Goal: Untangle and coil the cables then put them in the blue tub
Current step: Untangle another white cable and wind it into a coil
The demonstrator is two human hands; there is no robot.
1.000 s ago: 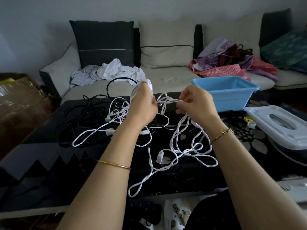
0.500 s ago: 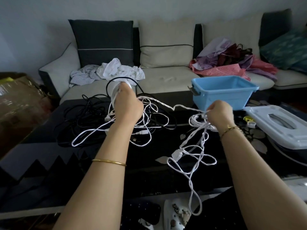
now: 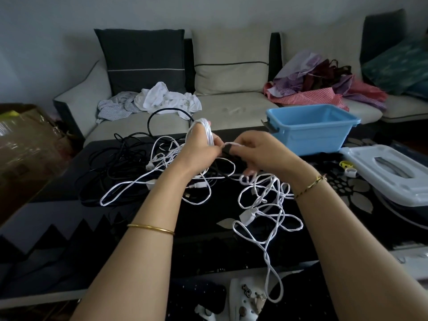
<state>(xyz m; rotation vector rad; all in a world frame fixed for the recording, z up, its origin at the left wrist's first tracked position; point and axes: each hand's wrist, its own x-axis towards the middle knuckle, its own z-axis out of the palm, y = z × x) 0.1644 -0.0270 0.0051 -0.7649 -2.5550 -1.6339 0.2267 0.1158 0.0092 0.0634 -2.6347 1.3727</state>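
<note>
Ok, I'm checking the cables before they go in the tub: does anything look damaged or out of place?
No damage shows. The white cable lies in a loose tangle on the black table, and one long loop hangs past its front edge, where it could snag.

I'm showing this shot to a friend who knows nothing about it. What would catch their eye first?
The left hand and right hand meet mid-frame above a dark table, the left wound with loops of white cable, the right pinching a strand. More of it sprawls loose below the right wrist, black cables lie tangled at the left, and a blue tub stands beyond the right hand.
</note>
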